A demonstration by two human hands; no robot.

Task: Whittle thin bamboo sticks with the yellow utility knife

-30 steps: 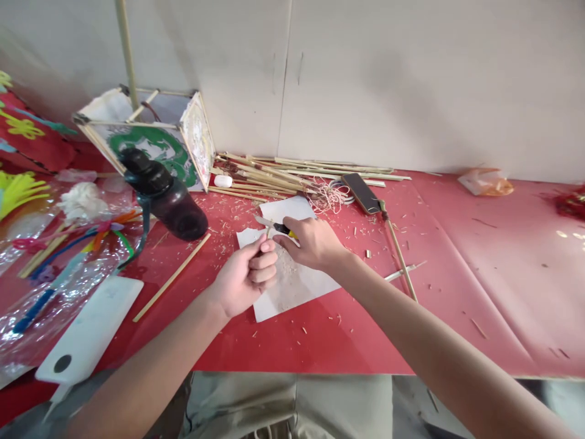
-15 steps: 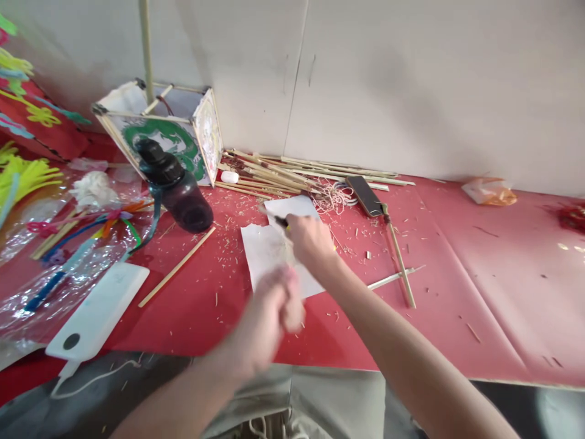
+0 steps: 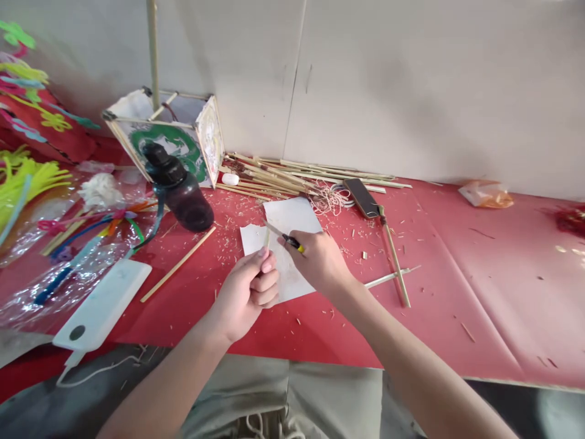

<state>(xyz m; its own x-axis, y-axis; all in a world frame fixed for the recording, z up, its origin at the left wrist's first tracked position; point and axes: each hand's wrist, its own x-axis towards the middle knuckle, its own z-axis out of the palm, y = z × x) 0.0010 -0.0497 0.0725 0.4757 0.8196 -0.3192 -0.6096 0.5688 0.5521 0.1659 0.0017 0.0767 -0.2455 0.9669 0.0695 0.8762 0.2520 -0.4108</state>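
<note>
My left hand (image 3: 249, 289) is closed around a thin bamboo stick (image 3: 267, 238), whose pale tip pokes up past the thumb. In my right hand (image 3: 317, 256) is a utility knife (image 3: 292, 241) with a black and yellow handle. Its blade points up and left, close to the stick's tip; whether they touch I cannot tell. Both hands are over white paper sheets (image 3: 292, 213) lying on the red table covering (image 3: 338, 341). Most of the stick is hidden inside my left fist.
Bamboo sticks (image 3: 269, 177) lie along the wall, beside pink string (image 3: 331, 200) and a phone (image 3: 361, 196). Left are a dark bottle (image 3: 183, 195), a paper lantern frame (image 3: 169, 137) and a white power bank (image 3: 103, 305). Crossed sticks (image 3: 397, 268) rest at right. Shavings are scattered about.
My left hand has moved up and left, and the stick's tip now shows clearly above it. The knife in my right hand has come down slightly beside the tip. The view has shifted a little.
</note>
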